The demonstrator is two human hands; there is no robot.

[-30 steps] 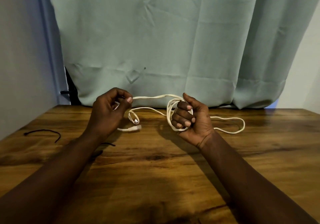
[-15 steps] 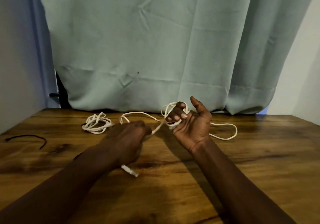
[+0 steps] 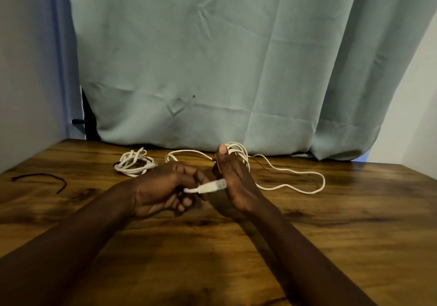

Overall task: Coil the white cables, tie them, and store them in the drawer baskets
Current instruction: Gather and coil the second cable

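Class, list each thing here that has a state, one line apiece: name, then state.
White cable: partly coiled round the right hand, tail loose on the table.
Plug: pinched by the left hand.
Second cable: bundled, lying on the table.
Black tie: lying unused.
Curtain: drawn.

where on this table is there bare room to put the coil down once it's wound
The table is bare on its right, past the loop of white cable, and at the near edge between the forearms. The left front, nearer than the black tie, is also free. The back middle is crowded: the coiled bundle, left hand and right hand.
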